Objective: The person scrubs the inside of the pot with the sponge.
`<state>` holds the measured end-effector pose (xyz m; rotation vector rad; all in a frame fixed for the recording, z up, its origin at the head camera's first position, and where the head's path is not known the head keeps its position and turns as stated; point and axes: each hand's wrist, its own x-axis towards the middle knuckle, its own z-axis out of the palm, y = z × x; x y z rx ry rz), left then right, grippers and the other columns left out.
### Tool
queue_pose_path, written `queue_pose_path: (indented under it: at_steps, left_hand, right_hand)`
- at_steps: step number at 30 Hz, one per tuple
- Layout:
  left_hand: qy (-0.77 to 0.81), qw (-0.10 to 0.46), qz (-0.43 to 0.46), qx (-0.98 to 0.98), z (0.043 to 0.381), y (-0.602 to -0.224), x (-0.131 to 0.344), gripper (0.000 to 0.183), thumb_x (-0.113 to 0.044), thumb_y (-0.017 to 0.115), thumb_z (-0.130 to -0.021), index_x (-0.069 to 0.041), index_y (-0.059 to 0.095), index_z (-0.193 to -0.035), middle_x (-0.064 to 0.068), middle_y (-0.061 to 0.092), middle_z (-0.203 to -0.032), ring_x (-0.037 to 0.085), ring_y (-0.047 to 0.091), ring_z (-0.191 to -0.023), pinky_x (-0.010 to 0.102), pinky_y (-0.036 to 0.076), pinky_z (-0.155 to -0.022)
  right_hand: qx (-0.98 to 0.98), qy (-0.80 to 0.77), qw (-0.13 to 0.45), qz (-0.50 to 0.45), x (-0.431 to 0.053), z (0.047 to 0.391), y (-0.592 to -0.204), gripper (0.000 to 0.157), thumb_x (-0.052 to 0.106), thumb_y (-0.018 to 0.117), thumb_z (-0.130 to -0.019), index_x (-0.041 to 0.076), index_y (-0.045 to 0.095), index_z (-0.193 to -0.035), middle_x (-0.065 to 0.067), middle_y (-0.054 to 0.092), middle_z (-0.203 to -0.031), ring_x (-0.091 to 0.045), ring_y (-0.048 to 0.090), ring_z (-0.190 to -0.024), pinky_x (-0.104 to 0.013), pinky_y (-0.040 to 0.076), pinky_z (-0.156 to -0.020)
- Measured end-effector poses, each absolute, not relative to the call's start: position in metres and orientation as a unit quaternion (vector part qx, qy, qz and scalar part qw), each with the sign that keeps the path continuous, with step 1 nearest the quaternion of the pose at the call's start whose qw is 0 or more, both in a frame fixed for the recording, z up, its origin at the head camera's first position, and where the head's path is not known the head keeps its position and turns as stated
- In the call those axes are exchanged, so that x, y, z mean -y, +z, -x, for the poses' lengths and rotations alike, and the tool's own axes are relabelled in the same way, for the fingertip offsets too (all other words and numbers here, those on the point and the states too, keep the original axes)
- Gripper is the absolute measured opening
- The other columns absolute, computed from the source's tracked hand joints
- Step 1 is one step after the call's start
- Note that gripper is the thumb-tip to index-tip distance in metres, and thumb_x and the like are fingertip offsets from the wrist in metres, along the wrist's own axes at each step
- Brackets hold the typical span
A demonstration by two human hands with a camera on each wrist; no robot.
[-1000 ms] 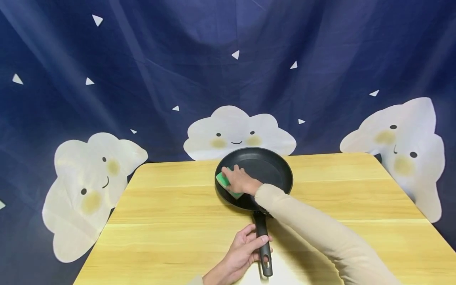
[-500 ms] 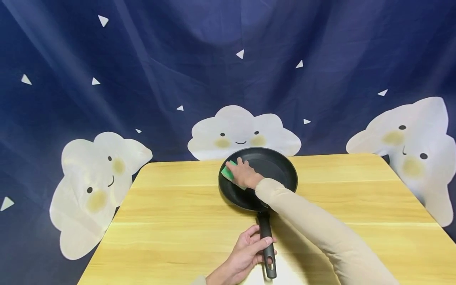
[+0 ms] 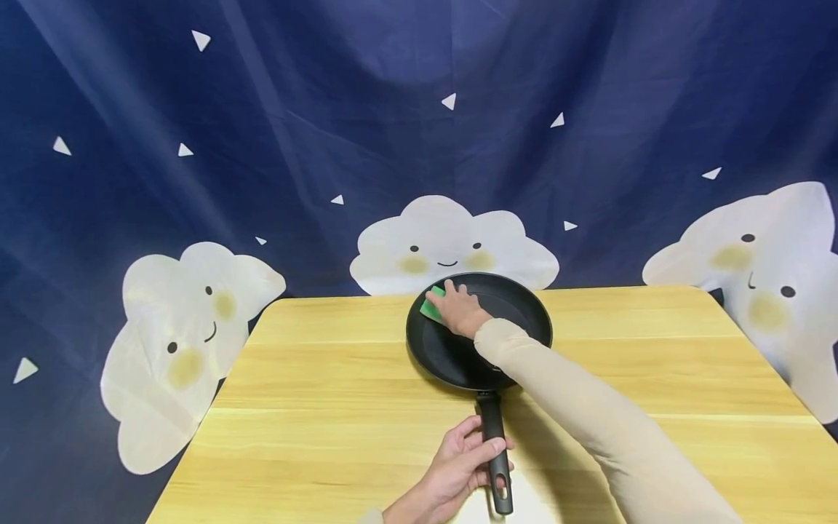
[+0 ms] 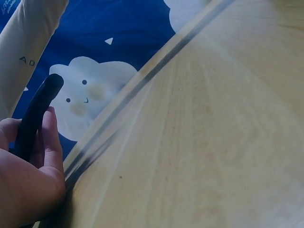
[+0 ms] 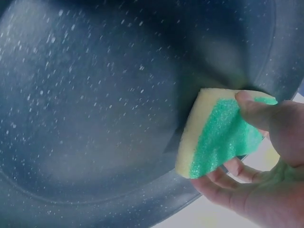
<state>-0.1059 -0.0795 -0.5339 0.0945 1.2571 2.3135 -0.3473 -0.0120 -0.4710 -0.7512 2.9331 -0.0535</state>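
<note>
A black frying pan (image 3: 458,360) is at the far middle of the table in the head view, its handle (image 3: 494,422) pointing toward me. My left hand (image 3: 458,466) grips that handle, thumb across its top; the left wrist view shows the handle (image 4: 35,116) between thumb and fingers. Inside the pan, at its far left, my right hand (image 3: 461,309) holds a green and cream sponge (image 3: 432,304). In the right wrist view thumb and fingers pinch the sponge (image 5: 223,137) from both sides, its cream layer against the pan's speckled dark surface (image 5: 95,118).
The light wooden table (image 3: 314,393) spreads out on both sides of the pan. Behind its far edge hangs a dark blue curtain (image 3: 393,109) with white clouds and triangles. My right sleeve (image 3: 589,407) crosses over the table's right half.
My right hand has slid the sponge from the pan's near left up along its left side toward the far rim. The left hand keeps its grip on the handle; the head view has shifted slightly.
</note>
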Motion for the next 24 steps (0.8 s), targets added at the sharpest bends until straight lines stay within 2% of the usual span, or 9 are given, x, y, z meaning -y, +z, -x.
queue_pose_path:
  at_steps: [5,10,24]
  left_hand:
    - [0.851,0.25,-0.029,-0.46,0.107,-0.535,0.079,0.046,-0.005,0.07,-0.095,0.004,0.048,-0.135,0.014,0.071,-0.11,0.018,0.07,-0.082,0.025,0.06,-0.059]
    - [0.854,0.248,-0.033,-0.457,0.107,-0.537,0.078,0.05,-0.005,0.069,-0.095,0.006,0.045,-0.138,0.012,0.072,-0.108,0.018,0.07,-0.082,0.025,0.06,-0.059]
    - [0.854,0.247,-0.026,-0.457,0.106,-0.537,0.077,0.054,-0.005,0.07,-0.095,0.008,0.044,-0.141,0.011,0.072,-0.108,0.019,0.071,-0.082,0.025,0.06,-0.058]
  right_hand:
    - [-0.968,0.006,0.048,0.245,0.008,0.354,-0.473,0.054,0.008,0.065,-0.099,0.022,0.043,-0.146,-0.03,0.035,-0.147,-0.049,0.049,-0.12,-0.058,0.057,-0.086]
    - [-0.968,0.021,0.041,0.247,0.002,0.356,-0.473,0.06,0.005,0.07,-0.094,0.023,0.043,-0.144,-0.029,0.034,-0.146,-0.047,0.047,-0.118,-0.057,0.054,-0.087]
    - [-0.967,0.081,0.002,0.241,-0.024,0.361,-0.47,0.057,0.012,0.074,-0.093,0.022,0.047,-0.142,-0.026,0.04,-0.141,-0.044,0.047,-0.117,-0.056,0.05,-0.088]
